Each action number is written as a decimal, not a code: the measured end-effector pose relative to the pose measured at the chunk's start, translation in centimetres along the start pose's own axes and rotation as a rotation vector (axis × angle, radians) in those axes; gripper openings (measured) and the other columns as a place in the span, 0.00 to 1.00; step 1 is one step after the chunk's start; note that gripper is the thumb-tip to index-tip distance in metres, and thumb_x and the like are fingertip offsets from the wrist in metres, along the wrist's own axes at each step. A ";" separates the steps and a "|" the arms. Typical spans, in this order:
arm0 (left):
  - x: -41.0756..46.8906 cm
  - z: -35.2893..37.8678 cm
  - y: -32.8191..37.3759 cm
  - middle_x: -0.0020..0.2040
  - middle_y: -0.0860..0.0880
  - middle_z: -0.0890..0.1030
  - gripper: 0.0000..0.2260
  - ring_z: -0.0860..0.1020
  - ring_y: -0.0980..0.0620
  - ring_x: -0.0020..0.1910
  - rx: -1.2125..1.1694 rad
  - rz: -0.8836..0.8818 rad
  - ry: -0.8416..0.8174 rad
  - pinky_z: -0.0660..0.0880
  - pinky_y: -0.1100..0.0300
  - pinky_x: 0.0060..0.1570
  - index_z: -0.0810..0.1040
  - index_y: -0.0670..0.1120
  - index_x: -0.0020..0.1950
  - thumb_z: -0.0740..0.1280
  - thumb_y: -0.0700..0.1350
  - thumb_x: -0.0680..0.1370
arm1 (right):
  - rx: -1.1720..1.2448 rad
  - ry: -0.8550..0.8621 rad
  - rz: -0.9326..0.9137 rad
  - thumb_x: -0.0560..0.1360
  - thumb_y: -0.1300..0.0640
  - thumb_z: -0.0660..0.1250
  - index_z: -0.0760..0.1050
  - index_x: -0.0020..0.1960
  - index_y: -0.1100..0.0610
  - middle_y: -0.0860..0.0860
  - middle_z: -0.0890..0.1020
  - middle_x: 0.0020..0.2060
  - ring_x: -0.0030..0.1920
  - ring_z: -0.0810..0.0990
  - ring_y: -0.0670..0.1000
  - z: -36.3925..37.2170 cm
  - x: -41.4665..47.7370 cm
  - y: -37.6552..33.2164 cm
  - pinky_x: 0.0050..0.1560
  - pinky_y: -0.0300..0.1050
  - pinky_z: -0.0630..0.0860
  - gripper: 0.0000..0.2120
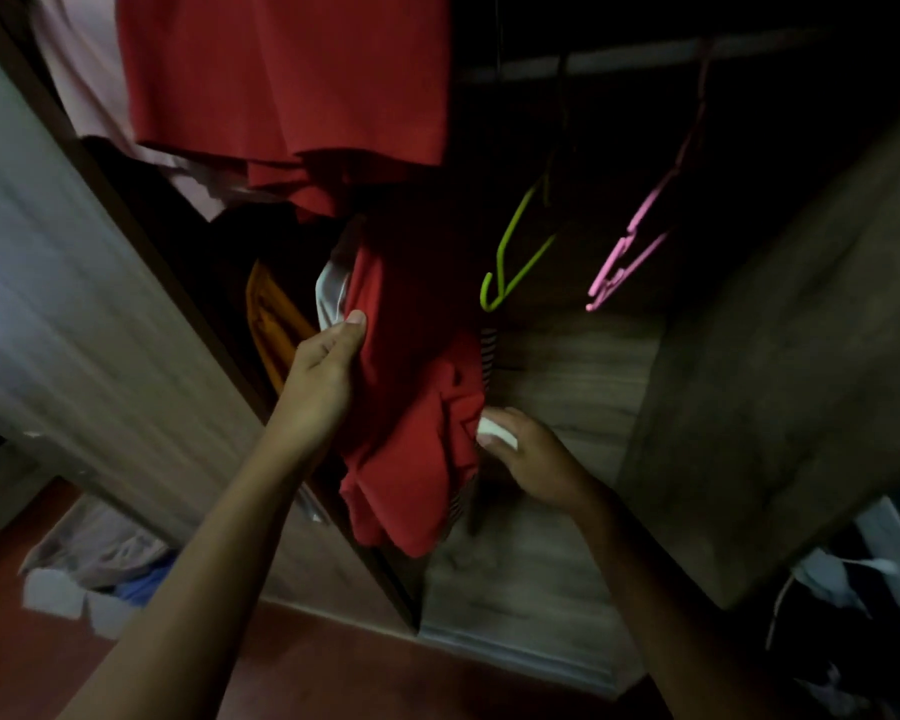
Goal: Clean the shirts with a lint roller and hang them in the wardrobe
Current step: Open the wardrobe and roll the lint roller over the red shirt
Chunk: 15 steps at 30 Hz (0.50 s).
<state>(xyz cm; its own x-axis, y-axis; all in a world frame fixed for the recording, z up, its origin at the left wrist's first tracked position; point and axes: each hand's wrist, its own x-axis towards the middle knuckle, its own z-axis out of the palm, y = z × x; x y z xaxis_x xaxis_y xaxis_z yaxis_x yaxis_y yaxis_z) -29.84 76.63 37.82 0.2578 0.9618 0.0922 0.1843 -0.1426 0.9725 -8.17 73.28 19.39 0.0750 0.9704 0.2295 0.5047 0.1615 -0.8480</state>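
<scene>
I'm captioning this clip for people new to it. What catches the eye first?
A red shirt at the centre, gripped by the left hand and touched low down by the right hand. To its right, a green hanger and a pink hanger hang bare in the dark wardrobe.

Below me the reddish-brown floor (333,667) runs along the foot of the furniture. At my lower left sits a pale container (68,600) on that floor, heaped with grey cloth (100,548) and a bit of blue fabric (146,587) at its right side. Off to my lower right, in the dark, lies a jumble of white and black items (848,579); I cannot tell what they are, and the whole view is dim and blurred.
</scene>
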 end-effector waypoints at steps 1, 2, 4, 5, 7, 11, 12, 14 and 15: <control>0.2 -0.4 0.0 0.51 0.35 0.85 0.20 0.83 0.38 0.50 -0.005 0.001 -0.012 0.78 0.53 0.48 0.84 0.41 0.53 0.58 0.53 0.85 | -0.047 0.002 0.008 0.80 0.58 0.66 0.76 0.67 0.57 0.49 0.80 0.58 0.59 0.76 0.43 0.0 -0.3 0.1 0.62 0.28 0.67 0.16; 0.3 -0.8 0.0 0.47 0.41 0.87 0.19 0.85 0.43 0.48 -0.003 0.005 -0.030 0.80 0.55 0.47 0.84 0.44 0.51 0.58 0.52 0.85 | -0.103 -0.014 0.019 0.80 0.58 0.66 0.76 0.67 0.57 0.50 0.81 0.60 0.61 0.77 0.45 0.0 -0.8 0.1 0.64 0.32 0.69 0.16; 0.5 -1.5 0.0 0.40 0.49 0.87 0.19 0.85 0.53 0.41 -0.006 0.022 -0.064 0.80 0.63 0.41 0.84 0.44 0.47 0.57 0.51 0.86 | -0.197 -0.052 0.072 0.78 0.58 0.67 0.79 0.65 0.56 0.52 0.83 0.60 0.60 0.80 0.48 0.4 -2.0 0.7 0.62 0.38 0.72 0.15; 0.6 -1.9 -0.1 0.39 0.49 0.86 0.19 0.84 0.55 0.39 -0.014 0.028 -0.078 0.79 0.66 0.39 0.83 0.42 0.47 0.57 0.50 0.86 | -0.247 -0.071 0.113 0.77 0.56 0.67 0.80 0.63 0.56 0.52 0.84 0.58 0.59 0.81 0.50 0.6 -2.6 1.1 0.59 0.38 0.72 0.15; 0.8 -2.6 -0.3 0.43 0.42 0.86 0.21 0.83 0.49 0.42 -0.030 0.031 -0.103 0.79 0.65 0.39 0.81 0.35 0.52 0.57 0.51 0.86 | -0.352 -0.123 0.199 0.75 0.51 0.65 0.81 0.61 0.56 0.54 0.84 0.56 0.57 0.82 0.53 1.1 -3.9 1.8 0.53 0.38 0.71 0.17; 1.3 -3.8 -1.0 0.54 0.31 0.83 0.23 0.83 0.37 0.51 -0.095 0.025 -0.155 0.80 0.49 0.54 0.79 0.32 0.57 0.57 0.52 0.85 | -0.406 0.004 0.310 0.78 0.56 0.67 0.81 0.61 0.56 0.55 0.83 0.57 0.58 0.81 0.55 2.1 -4.8 1.2 0.56 0.42 0.74 0.13; 1.4 -4.0 -1.2 0.54 0.31 0.82 0.23 0.83 0.36 0.51 -0.104 0.021 -0.161 0.79 0.44 0.57 0.79 0.32 0.57 0.57 0.52 0.85 | -0.344 0.075 0.274 0.78 0.58 0.67 0.80 0.62 0.57 0.55 0.83 0.58 0.58 0.81 0.54 2.4 -4.7 0.2 0.55 0.38 0.73 0.13; 1.8 -4.4 -1.6 0.53 0.30 0.82 0.23 0.82 0.39 0.48 -0.112 0.020 -0.164 0.77 0.41 0.57 0.79 0.32 0.57 0.58 0.52 0.85 | -0.126 0.199 0.179 0.79 0.61 0.67 0.79 0.63 0.55 0.53 0.83 0.57 0.56 0.82 0.42 3.0 -4.4 -2.5 0.52 0.27 0.70 0.13; 1.9 -4.6 -1.6 0.53 0.29 0.82 0.23 0.81 0.40 0.47 -0.111 0.019 -0.162 0.78 0.42 0.55 0.79 0.31 0.57 0.57 0.51 0.85 | -0.006 0.246 0.156 0.79 0.60 0.67 0.77 0.62 0.51 0.50 0.83 0.56 0.53 0.81 0.35 3.4 -4.0 -4.0 0.51 0.24 0.70 0.13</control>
<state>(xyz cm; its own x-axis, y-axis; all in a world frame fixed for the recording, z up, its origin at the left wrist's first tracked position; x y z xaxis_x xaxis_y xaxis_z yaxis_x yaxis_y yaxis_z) -34.00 79.75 37.38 0.4110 0.9078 0.0839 0.0747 -0.1253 0.9893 -13.44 69.37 20.27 0.3583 0.9106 0.2059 0.4754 0.0118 -0.8797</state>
